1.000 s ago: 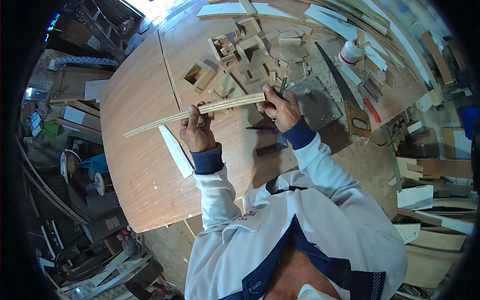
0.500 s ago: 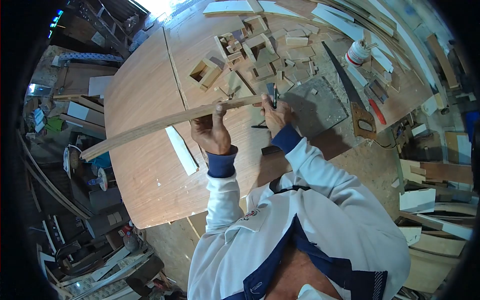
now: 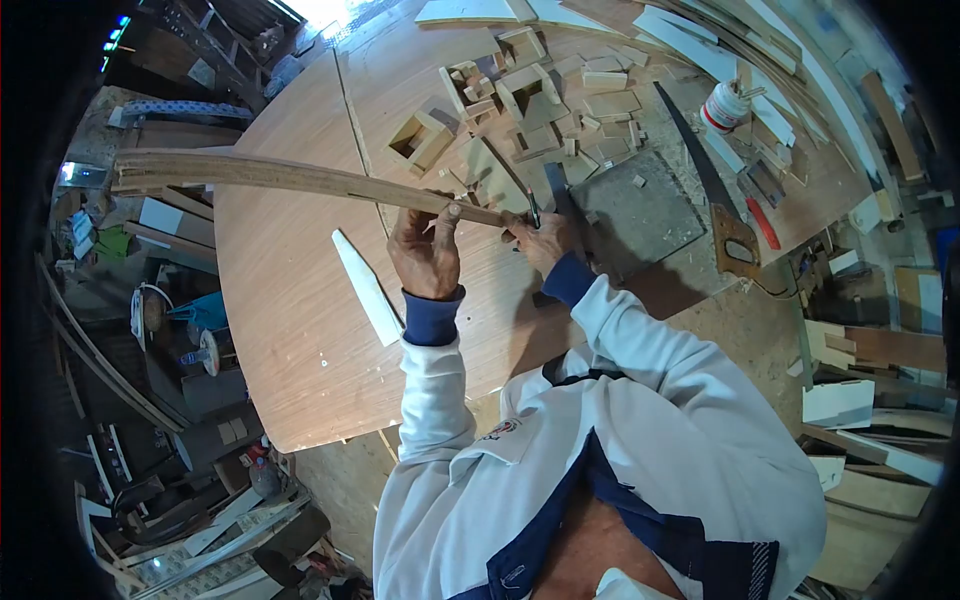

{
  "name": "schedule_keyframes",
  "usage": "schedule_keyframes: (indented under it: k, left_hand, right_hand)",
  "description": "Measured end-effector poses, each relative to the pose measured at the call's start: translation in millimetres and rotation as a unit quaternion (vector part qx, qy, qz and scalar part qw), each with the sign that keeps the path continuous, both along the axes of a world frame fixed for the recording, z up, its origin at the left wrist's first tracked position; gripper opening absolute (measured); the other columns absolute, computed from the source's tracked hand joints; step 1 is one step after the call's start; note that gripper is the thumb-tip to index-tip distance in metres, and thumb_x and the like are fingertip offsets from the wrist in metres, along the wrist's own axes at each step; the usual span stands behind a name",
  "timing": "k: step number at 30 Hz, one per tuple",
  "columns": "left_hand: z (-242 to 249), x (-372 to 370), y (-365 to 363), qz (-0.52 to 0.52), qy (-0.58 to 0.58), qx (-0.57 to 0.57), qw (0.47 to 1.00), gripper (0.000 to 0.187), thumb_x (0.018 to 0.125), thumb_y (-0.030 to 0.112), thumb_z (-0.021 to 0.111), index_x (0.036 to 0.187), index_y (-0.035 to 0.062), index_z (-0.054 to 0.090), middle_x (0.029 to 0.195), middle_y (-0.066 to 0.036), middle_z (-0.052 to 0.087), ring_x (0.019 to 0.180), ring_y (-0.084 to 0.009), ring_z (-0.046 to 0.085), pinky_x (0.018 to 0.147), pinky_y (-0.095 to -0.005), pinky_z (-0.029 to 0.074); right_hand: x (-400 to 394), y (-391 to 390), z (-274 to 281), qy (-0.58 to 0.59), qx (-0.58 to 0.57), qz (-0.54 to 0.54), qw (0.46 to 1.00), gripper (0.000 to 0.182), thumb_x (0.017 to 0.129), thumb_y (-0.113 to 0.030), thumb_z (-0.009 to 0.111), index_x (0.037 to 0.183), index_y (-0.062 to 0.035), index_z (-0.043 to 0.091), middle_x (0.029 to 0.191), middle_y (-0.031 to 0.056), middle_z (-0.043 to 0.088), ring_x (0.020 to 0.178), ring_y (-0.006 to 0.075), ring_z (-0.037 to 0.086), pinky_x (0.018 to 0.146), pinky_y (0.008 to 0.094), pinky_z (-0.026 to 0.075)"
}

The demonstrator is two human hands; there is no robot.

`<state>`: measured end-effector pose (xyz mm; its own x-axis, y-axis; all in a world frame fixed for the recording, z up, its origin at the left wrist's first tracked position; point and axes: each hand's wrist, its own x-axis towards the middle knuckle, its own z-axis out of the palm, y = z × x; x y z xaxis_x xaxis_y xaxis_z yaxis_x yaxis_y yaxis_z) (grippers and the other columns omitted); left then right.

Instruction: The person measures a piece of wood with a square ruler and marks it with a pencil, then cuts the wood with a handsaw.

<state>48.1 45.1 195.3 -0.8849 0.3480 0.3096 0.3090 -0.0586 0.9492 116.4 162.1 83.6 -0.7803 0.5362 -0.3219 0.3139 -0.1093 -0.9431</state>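
A long wooden strip (image 3: pixel 290 178) is held up above the table, slanting from the far left down to my right hand. My left hand (image 3: pixel 427 252) grips it near its right part, thumb in front and fingers behind. At the strip's right end, my right hand (image 3: pixel 545 242) pinches the wood and also keeps a pencil (image 3: pixel 533 205) between its fingers, pointing up. A dark flat bar (image 3: pixel 566 200) lies just beyond the right hand, partly hidden by it. A white tapered offcut (image 3: pixel 366 288) rests on the table below the left hand.
Small wooden boxes (image 3: pixel 420 140) and several offcuts cover the far middle of the table (image 3: pixel 290 330). To the right are a grey board (image 3: pixel 640 215), a handsaw (image 3: pixel 735 240), a red-handled tool (image 3: pixel 763 223) and a white glue pot (image 3: pixel 722 107). Long strips line the far right edge.
The strip's left end has swung up and away, toward the table's far side. My left hand has turned with it, and my right hand has dropped slightly with the pencil.
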Motion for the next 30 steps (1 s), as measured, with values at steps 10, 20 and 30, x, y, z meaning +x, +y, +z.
schedule_keyframes:
  k: [10,20,30]
  left_hand:
    - [-11.1,-100.9,-54.9,0.047,0.07,-0.069,0.994,0.011,0.079,-0.002,0.066,0.089,-0.0016,0.061,0.085,-0.007,0.066,0.079,-0.0123,0.06,0.074,-0.0255,0.047]
    - [-61.9,-158.7,-45.8,-0.064,0.026,-0.088,0.994,0.013,0.077,-0.002,0.065,0.09,-0.0037,0.064,0.082,-0.01,0.069,0.074,-0.0112,0.064,0.066,-0.0233,0.049]
    - [-90.1,-169.6,-33.8,-0.048,0.105,-0.185,0.976,0.016,0.075,0.007,0.068,0.089,-0.0006,0.065,0.077,-0.015,0.068,0.067,-0.02,0.067,0.06,-0.0286,0.051]
  right_hand:
    - [-5.3,36.2,22.7,0.116,-0.081,-0.063,0.988,0.05,0.094,-0.043,0.041,0.076,-0.0015,0.061,0.064,0.0047,0.057,0.056,0.0133,0.051,0.056,0.0269,0.042]
    - [-4.9,57.1,22.1,0.018,0.128,-0.035,0.991,0.064,0.092,-0.053,0.031,0.077,-0.0007,0.065,0.06,0.0096,0.057,0.057,0.0201,0.055,0.058,0.0316,0.044]
    - [2.2,55.7,6.9,0.047,0.081,-0.073,0.993,0.048,0.093,-0.042,0.043,0.082,0.0004,0.063,0.061,0.0046,0.059,0.057,0.0125,0.054,0.056,0.0267,0.043]
